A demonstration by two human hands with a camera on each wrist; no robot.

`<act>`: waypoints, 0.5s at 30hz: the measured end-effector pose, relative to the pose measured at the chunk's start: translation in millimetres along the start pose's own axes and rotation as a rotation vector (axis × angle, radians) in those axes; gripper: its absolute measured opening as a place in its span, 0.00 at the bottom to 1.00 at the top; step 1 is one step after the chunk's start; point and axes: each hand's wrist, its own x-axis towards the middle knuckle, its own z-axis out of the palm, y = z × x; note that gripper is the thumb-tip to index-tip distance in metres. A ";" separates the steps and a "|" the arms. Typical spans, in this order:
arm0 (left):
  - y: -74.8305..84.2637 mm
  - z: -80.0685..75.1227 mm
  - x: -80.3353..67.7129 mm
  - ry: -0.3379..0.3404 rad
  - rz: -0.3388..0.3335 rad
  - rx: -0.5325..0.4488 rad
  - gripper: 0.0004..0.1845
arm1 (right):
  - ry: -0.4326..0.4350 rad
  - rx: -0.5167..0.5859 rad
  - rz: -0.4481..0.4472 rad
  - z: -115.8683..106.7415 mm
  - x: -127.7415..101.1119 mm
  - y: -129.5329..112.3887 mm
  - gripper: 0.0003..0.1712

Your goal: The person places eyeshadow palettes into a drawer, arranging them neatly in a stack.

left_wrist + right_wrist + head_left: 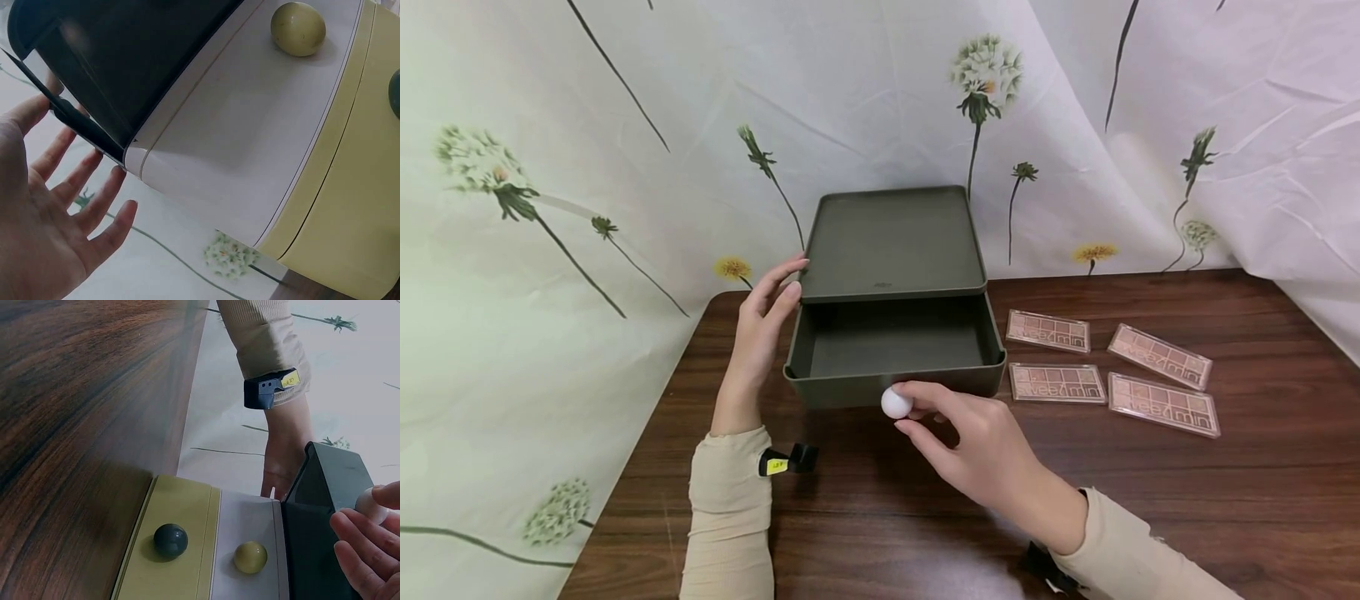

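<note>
A stacked drawer unit has a dark green top (895, 237) and a dark green top drawer (835, 392), which stands pulled out with a bare floor. My right hand (981, 442) pinches the drawer's round white knob (895, 403) between thumb and fingers. On the unit's left side rests my left hand (756, 329), fingers extended and spread, thumb near the front corner. Below, in the left wrist view, are a white drawer (231, 119) with a yellow knob (298, 29) and a yellow drawer (356, 206). The yellow drawer's dark green knob (170, 541) shows in the right wrist view.
Several clear-cased makeup palettes (1163, 404) lie on the dark wooden table (1262, 517) to the right of the unit. Behind it hangs a white cloth (865, 100) with dandelion prints, which also runs along the table's left edge.
</note>
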 end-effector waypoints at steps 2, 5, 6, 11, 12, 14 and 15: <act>0.6 -0.2 0.2 -0.003 0.003 -0.003 0.21 | -0.020 0.006 0.000 -1.9 -1.1 -0.7 0.20; 0.8 -0.3 0.4 -0.013 0.002 -0.010 0.21 | -0.041 0.010 -0.015 -6.0 -2.9 -1.1 0.22; 0.7 -0.3 0.3 -0.016 0.001 -0.010 0.21 | -0.043 0.009 -0.024 -7.8 -3.5 -0.9 0.22; -0.5 -0.4 -0.9 -0.024 -0.004 -0.011 0.21 | -0.023 0.015 -0.075 -20.1 -6.8 2.3 0.19; -0.7 -0.6 -1.0 -0.023 -0.003 -0.010 0.21 | -0.015 0.020 -0.088 -23.0 -7.7 3.4 0.18; -0.6 -0.8 -1.0 -0.022 -0.001 -0.010 0.21 | 0.006 0.031 -0.117 -28.8 -9.7 6.8 0.16; -0.3 -0.9 -1.0 -0.023 0.000 -0.010 0.21 | 0.015 0.034 -0.133 -31.9 -11.1 8.9 0.16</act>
